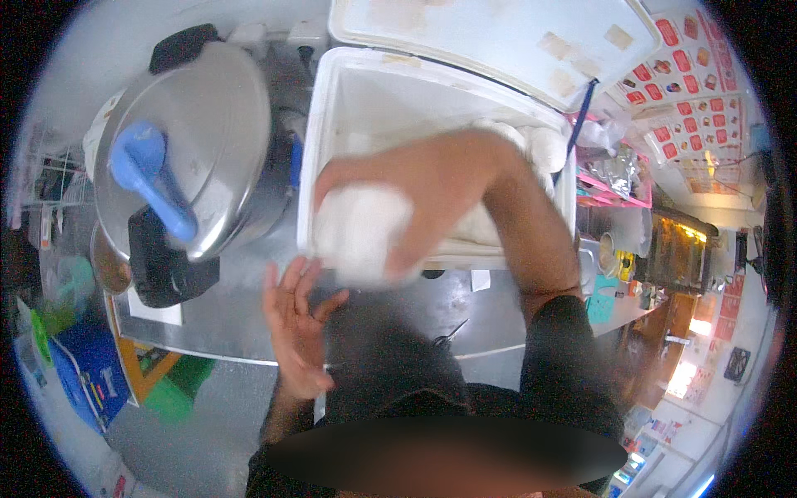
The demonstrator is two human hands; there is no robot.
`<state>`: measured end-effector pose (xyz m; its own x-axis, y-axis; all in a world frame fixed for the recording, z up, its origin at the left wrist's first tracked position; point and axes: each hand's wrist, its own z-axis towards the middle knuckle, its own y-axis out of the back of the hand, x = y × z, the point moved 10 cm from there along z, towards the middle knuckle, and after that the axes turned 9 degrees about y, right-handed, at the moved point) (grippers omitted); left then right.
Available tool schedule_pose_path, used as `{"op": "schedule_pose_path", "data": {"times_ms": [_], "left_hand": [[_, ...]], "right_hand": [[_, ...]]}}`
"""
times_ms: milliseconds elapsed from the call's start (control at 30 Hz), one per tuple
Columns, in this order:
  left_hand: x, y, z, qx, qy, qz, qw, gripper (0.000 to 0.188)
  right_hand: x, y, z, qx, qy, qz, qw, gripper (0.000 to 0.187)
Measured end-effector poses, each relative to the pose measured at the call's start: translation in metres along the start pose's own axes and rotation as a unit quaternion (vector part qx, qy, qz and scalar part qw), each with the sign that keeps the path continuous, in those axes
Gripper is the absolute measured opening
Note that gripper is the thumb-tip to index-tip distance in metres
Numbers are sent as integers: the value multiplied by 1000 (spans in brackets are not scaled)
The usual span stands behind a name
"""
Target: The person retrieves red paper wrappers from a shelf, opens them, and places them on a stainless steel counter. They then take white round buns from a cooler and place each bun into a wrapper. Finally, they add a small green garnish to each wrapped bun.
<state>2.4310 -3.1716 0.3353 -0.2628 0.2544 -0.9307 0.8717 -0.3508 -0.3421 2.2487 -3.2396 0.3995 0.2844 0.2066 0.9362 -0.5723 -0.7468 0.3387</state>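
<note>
My right hand (440, 187) reaches across the front of a white cooler box (314, 149) and grips a soft-looking white lump (363, 228), blurred by motion, that resembles a dough ball. More rounded white pieces (544, 149) lie inside the box, partly covered by my right arm. The box's lid (490, 37) stands raised behind it. Just below and left of the lump, my left hand (297, 324) is empty, its fingers apart and lightly curled.
Left of the box sits a big steel pot with a metal lid (237, 91) and black handles; a blue scoop (149, 170) rests on that lid. A metal worktop (390, 311) runs in front. At right are a pink basket (610, 191) and a lit glass cabinet (681, 245).
</note>
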Motion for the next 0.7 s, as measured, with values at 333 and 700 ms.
{"op": "schedule_pose_path", "data": {"times_ms": [333, 700], "left_hand": [[23, 18, 1, 10, 90, -274, 958, 98], [71, 13, -63, 183, 218, -406, 868, 108]], "right_hand": [[-39, 26, -8, -166, 7, 50, 985, 93], [-368, -122, -26, 185, -375, -223, 881, 94]]}}
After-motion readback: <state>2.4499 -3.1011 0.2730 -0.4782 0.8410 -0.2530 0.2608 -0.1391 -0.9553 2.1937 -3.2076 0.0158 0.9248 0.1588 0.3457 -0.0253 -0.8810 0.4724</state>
